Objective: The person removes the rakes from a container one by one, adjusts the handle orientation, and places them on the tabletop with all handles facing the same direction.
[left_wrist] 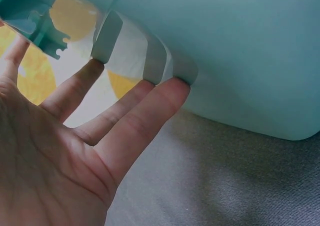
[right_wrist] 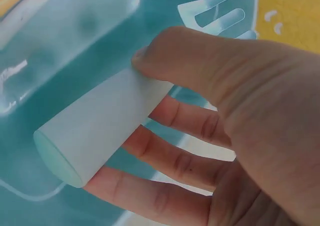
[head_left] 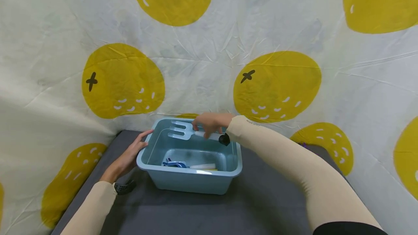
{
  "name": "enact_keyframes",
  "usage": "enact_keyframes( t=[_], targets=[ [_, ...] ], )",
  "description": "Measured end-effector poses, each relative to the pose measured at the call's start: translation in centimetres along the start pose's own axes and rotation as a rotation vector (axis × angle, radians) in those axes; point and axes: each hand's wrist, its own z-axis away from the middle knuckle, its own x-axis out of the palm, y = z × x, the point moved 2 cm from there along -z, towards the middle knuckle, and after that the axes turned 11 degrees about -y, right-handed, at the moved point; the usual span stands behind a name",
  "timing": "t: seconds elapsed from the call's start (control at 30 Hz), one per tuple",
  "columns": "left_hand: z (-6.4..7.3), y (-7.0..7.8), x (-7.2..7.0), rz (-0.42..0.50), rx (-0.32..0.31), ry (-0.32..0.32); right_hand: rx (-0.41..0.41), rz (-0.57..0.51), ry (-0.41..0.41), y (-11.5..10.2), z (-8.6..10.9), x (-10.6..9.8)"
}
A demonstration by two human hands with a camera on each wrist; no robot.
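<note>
A light blue plastic basin point(head_left: 192, 182) sits in front of me. Over its far inside, my right hand point(head_left: 210, 122) grips the white handle of a pale blue garden hand fork point(head_left: 184, 130), whose tines point left. In the right wrist view the thumb lies on top of the fork handle point(right_wrist: 102, 121), with the fingers beneath. My left hand point(head_left: 132, 151) is at the basin's left side near the rim. In the left wrist view its fingers point(left_wrist: 135, 123) are extended, their tips touching the outer wall by the slots.
Inside the basin lie a dark blue item point(head_left: 174, 164), a white handle point(head_left: 203, 166) and a bit of something yellow. Dark grey cloth point(head_left: 261, 198) covers the surface below. A white curtain with yellow fruit prints point(head_left: 199, 75) hangs close behind the basin.
</note>
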Motion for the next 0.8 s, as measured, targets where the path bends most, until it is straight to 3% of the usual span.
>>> enact_keyframes(
  t=[0.43,0.8],
  targets=[
    [0.0,0.2,0.0,-0.008,0.008,-0.013,0.016,-0.016,0.040,2.9,4.4,-0.6],
    [0.2,0.4,0.2,-0.022,0.002,-0.017,0.072,-0.079,0.073,5.1,6.9,0.4]
  ],
)
